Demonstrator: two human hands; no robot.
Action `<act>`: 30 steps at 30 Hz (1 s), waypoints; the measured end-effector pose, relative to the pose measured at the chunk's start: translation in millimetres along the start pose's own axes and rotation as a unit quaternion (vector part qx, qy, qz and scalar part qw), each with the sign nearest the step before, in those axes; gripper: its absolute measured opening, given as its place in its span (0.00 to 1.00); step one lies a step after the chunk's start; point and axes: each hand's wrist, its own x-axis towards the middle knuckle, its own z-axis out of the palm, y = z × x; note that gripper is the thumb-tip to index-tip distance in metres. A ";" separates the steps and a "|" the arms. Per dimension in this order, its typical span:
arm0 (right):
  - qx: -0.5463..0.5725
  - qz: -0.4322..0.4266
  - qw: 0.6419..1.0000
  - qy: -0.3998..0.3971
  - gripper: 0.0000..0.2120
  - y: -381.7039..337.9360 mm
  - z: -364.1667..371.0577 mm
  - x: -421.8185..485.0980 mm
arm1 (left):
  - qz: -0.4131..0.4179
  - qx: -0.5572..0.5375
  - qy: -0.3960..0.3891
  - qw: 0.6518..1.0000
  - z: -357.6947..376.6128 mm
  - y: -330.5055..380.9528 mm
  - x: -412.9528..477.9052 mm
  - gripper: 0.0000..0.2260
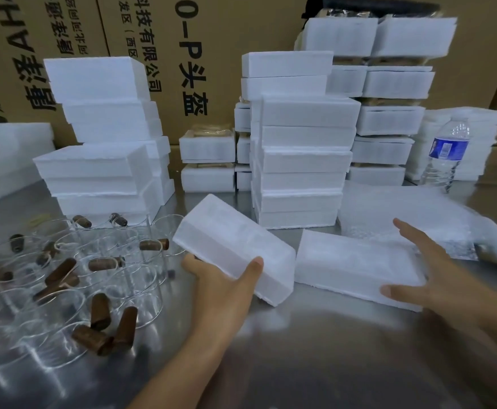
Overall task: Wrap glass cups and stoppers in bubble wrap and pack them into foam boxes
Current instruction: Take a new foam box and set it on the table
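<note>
My left hand (226,278) grips the near end of a white foam box half (232,246) and holds it tilted above the steel table. A second foam box half (356,267) lies flat to its right. My right hand (421,270) hovers over that half's right end with fingers spread, thumb by its near edge. Several clear glass cups (73,278) stand at the left, with brown cork stoppers (99,311) in and among them. Bubble wrap sheets (403,214) lie behind my right hand.
Stacks of white foam boxes (300,160) fill the back of the steel table (300,349), with another stack (105,134) at the left. A water bottle (447,154) stands at the back right. Printed cardboard cartons (182,54) form the wall behind.
</note>
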 end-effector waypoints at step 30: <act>-0.200 -0.122 0.969 0.083 0.13 -10.1 44.9 2.9 | 0.356 0.259 -0.117 0.890 -3.5 7.5 -27.4 0.07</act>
